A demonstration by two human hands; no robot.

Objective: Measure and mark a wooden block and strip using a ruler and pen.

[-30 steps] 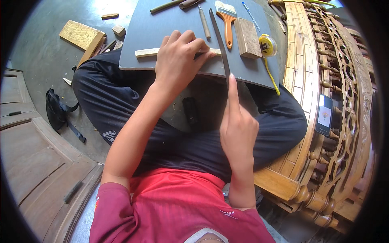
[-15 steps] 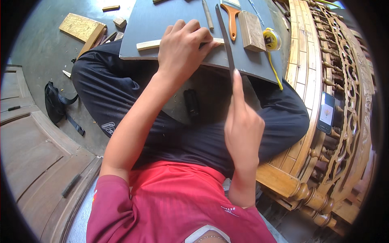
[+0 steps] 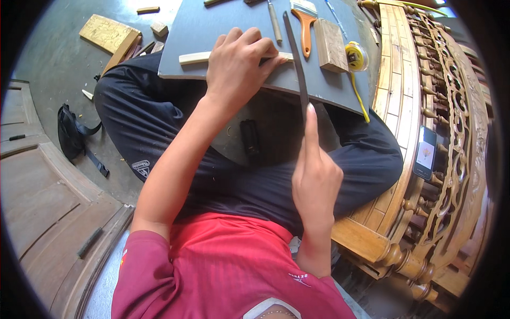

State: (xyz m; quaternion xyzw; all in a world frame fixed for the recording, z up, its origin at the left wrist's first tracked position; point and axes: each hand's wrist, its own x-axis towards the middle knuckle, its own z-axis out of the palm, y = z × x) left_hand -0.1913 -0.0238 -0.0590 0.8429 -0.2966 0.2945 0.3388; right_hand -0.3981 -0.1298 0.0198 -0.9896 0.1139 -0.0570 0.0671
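Note:
A pale, narrow wooden stick point(image 3: 194, 58) lies across the grey board point(image 3: 183, 32) in front of me. My left hand point(image 3: 239, 64) is closed over the stick and presses it down, thumb and fingers near its right end. In my right hand point(image 3: 317, 173) is a long, dark, flat file point(image 3: 298, 61), index finger stretched along it. The file points away from me and its edge meets the right end of the stick. Its handle is hidden inside my fist.
Right of the file lie a paintbrush point(image 3: 305, 32) with an orange handle, a wooden block point(image 3: 330, 45) and a yellow tape measure point(image 3: 356, 56). A slim rod-like tool point(image 3: 274, 24) lies beyond my left hand. Carved wooden furniture point(image 3: 451, 133) bearing a phone point(image 3: 425, 153) stands at the right.
My right hand has drawn back a little toward my body, bringing the file with it. My left hand stays in place on the stick.

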